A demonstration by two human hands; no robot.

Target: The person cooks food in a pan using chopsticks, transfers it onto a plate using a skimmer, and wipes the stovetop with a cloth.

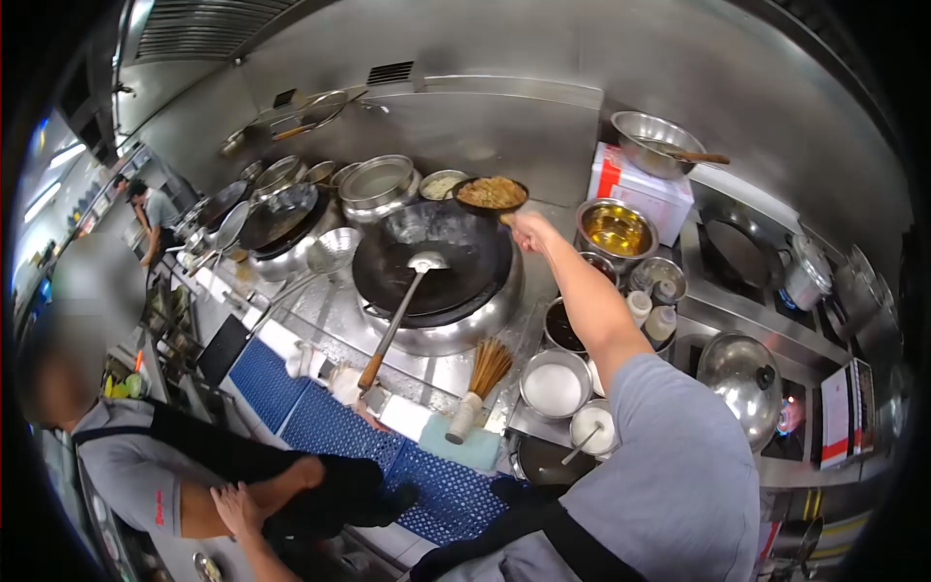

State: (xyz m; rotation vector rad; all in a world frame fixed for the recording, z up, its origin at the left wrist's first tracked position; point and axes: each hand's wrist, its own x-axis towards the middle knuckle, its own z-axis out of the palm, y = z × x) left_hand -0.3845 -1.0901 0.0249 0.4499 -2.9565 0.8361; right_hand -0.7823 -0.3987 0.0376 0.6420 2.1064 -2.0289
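My right hand point(530, 232) is closed around the handle of a small black pan point(472, 200), reaching over the right rim of a large wok point(378, 276). Chopped brown food point(495, 192) fills the pan. Inside the wok rests the head of a long-handled ladle point(428, 261), its wooden handle pointing toward the front edge. At the lower left, my left hand point(236, 508) lies with fingers apart against a co-worker's forearm point(286, 482).
A bamboo brush point(490, 367) and green cloth point(461, 441) lie at the front edge. Right of the wok are an oil bowl point(617, 231), a white-filled bowl point(556, 383) and squeeze bottles point(660, 323). Further left sit a strainer point(335, 250) and another wok point(276, 228).
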